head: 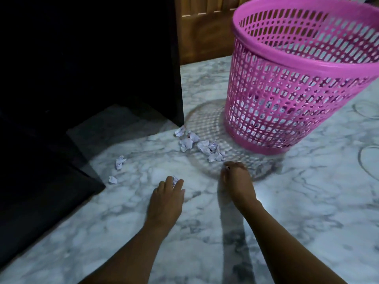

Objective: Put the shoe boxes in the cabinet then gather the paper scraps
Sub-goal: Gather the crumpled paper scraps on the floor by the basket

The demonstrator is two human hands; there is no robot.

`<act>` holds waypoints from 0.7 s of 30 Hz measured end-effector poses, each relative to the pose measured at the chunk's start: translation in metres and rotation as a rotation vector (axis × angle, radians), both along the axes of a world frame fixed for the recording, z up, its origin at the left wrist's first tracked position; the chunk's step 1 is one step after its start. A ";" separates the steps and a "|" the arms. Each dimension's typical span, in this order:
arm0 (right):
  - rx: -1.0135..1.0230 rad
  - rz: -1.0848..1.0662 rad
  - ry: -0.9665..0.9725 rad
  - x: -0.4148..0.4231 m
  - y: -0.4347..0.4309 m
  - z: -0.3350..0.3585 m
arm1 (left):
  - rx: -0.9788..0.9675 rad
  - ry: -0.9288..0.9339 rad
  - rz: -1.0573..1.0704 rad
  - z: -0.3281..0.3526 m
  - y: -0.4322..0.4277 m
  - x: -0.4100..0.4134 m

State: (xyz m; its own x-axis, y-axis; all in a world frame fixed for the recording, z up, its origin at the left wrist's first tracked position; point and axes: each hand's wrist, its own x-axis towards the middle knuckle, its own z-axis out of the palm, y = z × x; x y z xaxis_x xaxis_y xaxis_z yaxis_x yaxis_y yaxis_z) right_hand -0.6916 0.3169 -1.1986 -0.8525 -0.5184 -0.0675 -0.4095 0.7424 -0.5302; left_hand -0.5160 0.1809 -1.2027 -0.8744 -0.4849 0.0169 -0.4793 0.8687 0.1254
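Crumpled paper scraps [202, 145], with no clear long axis, lie scattered on the marble floor [287, 212] beside a pink basket [287, 89]. The left hand [167, 198] pinches one scrap [175, 179]; the right hand [238, 181] curls, its contents unclear. A dark cabinet [82, 58] stands left.

One pink basket [291, 85]; two hands; roughly nine paper scraps [186, 144] on floor.

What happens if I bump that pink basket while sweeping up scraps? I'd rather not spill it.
The pink basket is open mesh plastic, so probably light and easy to slide on the smooth marble floor. It is tall with a base narrower than its rim, so a high knock might tip it.
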 end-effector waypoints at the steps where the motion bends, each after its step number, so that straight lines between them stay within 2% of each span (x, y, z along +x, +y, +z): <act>1: -0.045 0.009 -0.001 -0.003 -0.002 0.000 | 0.010 0.009 -0.004 -0.004 -0.003 0.000; 4: -0.173 0.013 0.121 -0.011 -0.012 0.004 | 0.252 0.160 0.078 -0.003 -0.010 -0.001; 6: -0.180 0.010 0.223 -0.021 -0.025 0.003 | 0.414 0.369 0.358 0.009 -0.019 -0.006; 8: -0.148 -0.002 0.297 -0.034 -0.043 -0.003 | 0.380 0.502 0.543 0.011 -0.038 -0.008; 10: -0.079 0.006 0.275 -0.038 -0.062 -0.010 | 0.328 0.573 0.588 0.012 -0.061 -0.005; 14: -0.014 0.069 0.213 -0.026 -0.088 -0.022 | 0.214 0.594 0.687 0.011 -0.108 0.006; 18: -0.018 0.073 0.031 -0.021 -0.105 -0.029 | 0.092 0.559 0.613 0.009 -0.128 0.008; 21: -0.066 0.055 0.200 -0.015 -0.100 -0.032 | 0.055 0.461 0.603 -0.002 -0.136 0.013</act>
State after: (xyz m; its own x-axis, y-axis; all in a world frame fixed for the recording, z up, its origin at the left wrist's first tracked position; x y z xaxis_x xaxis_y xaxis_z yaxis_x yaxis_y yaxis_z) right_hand -0.7068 0.2164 -1.2303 -0.8156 -0.5626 0.1354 -0.5505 0.6823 -0.4811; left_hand -0.5034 0.0444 -1.2052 -0.3682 -0.8870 0.2787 -0.7574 0.4600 0.4633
